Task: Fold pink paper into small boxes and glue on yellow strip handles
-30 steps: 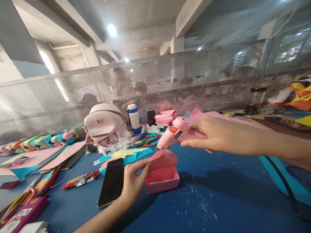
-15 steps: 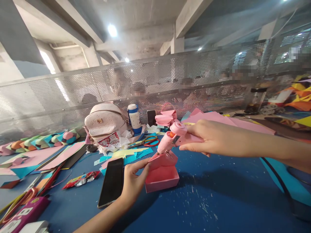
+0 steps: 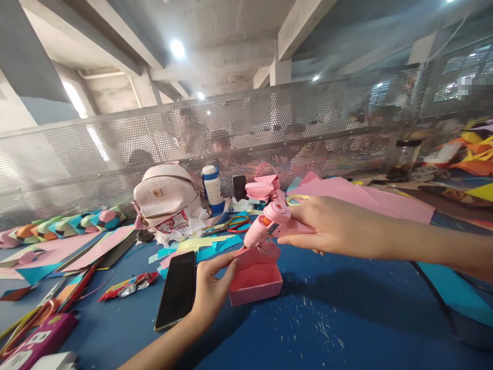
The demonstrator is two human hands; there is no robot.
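Tabletop point(image 3: 304, 329) under pink box point(image 3: 256, 294), concrete beams point(image 3: 302, 31) overhead

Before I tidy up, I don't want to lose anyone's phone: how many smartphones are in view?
2: one smartphone lies flat beside the left hand; what looks like another, upright phone stands beside the white-and-blue bottle. More could be hidden under the paper scraps.

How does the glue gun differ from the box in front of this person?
The glue gun is rounded, with a tube-like barrel; the box has flat sides and straight edges.
The glue gun is held up in the right hand; the box sits on the table, its raised flap pinched by the left hand.
Both are pink, though the box looks deeper in shade.
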